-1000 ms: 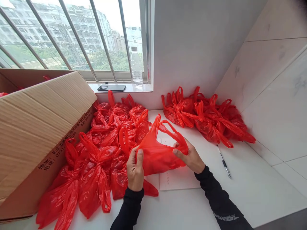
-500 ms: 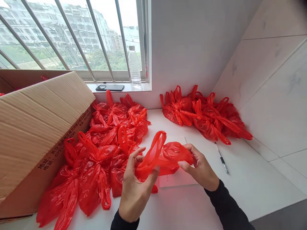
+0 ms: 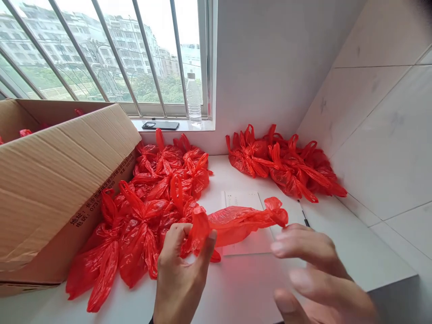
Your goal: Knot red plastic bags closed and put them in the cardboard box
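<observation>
A red plastic bag point(image 3: 236, 222) is stretched sideways above the table, its crumpled right end sticking out free. My left hand point(image 3: 184, 265) pinches the bag's left end between thumb and fingers. My right hand point(image 3: 317, 270) is raised close to the camera at lower right, fingers spread and slightly blurred, apart from the bag. Under the bag lies a white sheet or notebook point(image 3: 248, 248) with small handwriting, partly covered. A black-and-clear pen point(image 3: 305, 219) rests beyond my right hand, its lower part hidden by the fingers.
Several knotted red bags point(image 3: 141, 220) crowd the left of the white table, beside a large cardboard box point(image 3: 67, 175) holding more red plastic. Another cluster of bags point(image 3: 283, 166) sits against the back wall. A phone point(image 3: 160, 125) and water bottle point(image 3: 193, 101) stand on the windowsill.
My right hand has let go of the bag and moved right and toward the camera. The bag has gone from bunched to stretched lengthwise. The view has shifted slightly.
</observation>
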Demonstrator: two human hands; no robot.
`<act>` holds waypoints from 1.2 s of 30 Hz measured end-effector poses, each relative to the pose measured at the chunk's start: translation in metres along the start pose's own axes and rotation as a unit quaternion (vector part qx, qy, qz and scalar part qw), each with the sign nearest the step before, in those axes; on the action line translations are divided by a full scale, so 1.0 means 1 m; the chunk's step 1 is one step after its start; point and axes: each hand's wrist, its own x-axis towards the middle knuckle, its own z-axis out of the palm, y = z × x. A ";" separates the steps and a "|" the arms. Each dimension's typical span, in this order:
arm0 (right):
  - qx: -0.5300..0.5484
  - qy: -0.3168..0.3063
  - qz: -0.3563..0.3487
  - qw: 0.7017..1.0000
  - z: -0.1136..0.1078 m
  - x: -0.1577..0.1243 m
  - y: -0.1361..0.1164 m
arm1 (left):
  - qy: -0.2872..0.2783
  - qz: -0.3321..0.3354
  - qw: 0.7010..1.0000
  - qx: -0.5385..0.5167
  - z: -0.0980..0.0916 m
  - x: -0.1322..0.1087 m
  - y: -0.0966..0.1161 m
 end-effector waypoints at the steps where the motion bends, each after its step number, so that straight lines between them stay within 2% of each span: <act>1: -0.020 -0.096 -0.013 0.995 0.001 0.004 -0.001 | 0.002 0.004 1.000 0.003 0.000 0.000 0.001; 3: -0.074 -0.289 0.010 0.954 0.005 0.009 0.006 | 0.025 0.022 0.999 0.026 0.000 -0.001 -0.002; 4: -0.106 -0.352 0.041 0.929 0.006 0.010 0.013 | 0.038 0.032 0.998 0.041 0.000 -0.002 -0.004; 6: -0.163 -0.418 0.105 0.888 0.010 0.009 0.027 | 0.048 0.037 0.996 0.067 0.000 -0.005 -0.010; 8: -0.191 -0.455 0.158 0.856 0.015 0.005 0.036 | 0.025 0.008 0.998 0.065 0.001 -0.010 -0.015; 11: -0.192 -0.478 0.196 0.835 0.022 0.000 0.041 | -0.016 -0.050 0.999 0.009 0.005 -0.017 -0.017; 15: -0.200 -0.499 0.178 0.824 0.032 0.000 0.045 | -0.021 -0.079 0.991 -0.103 0.008 -0.018 -0.014; 19: -0.235 -0.483 0.163 0.827 0.041 0.004 0.052 | -0.009 -0.140 0.959 -0.248 0.007 -0.014 -0.018; 21: -0.259 -0.465 0.157 0.832 0.045 0.006 0.053 | 0.001 -0.160 0.944 -0.287 0.007 -0.013 -0.021; 23: -0.250 -0.454 0.136 0.845 0.051 0.007 0.054 | 0.005 -0.156 0.948 -0.278 0.008 -0.012 -0.022; 25: -0.223 -0.464 0.114 0.850 0.058 0.007 0.056 | -0.014 -0.142 0.958 -0.251 0.010 -0.009 -0.019; 28: -0.220 -0.500 0.122 0.829 0.073 0.003 0.064 | -0.028 -0.141 0.964 -0.226 0.014 -0.005 -0.012; 32: -0.231 -0.504 0.144 0.819 0.090 -0.003 0.077 | 0.040 -0.156 0.958 -0.236 0.019 -0.003 -0.013; 36: -0.214 -0.502 0.148 0.825 0.088 -0.002 0.079 | 0.099 -0.162 0.952 -0.240 0.018 -0.006 -0.012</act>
